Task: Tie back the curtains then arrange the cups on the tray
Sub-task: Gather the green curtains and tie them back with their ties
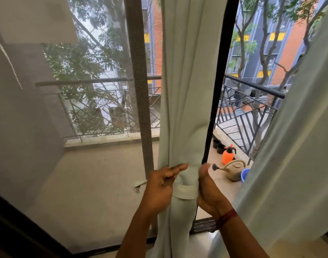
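A pale green curtain [185,94] hangs gathered in the middle of the balcony door. A matching fabric tieback band [185,191] wraps around the bunched curtain at hand height. My left hand [159,189] grips the curtain's left side, fingers pinching the folds just above the band. My right hand [209,192] presses on the right side of the bunch at the band. A loose end of the tieback [139,184] sticks out left of my left hand. A second pale green curtain [293,146] hangs loose on the right. No cups or tray are in view.
A mesh screen [66,108] covers the left door panel; a dark door frame [218,90] stands behind the curtain. Outside on the balcony floor sit an orange spray bottle [228,155], a beige watering can [234,170], a blue bucket [245,175], black pots [218,146] and the railing [252,108].
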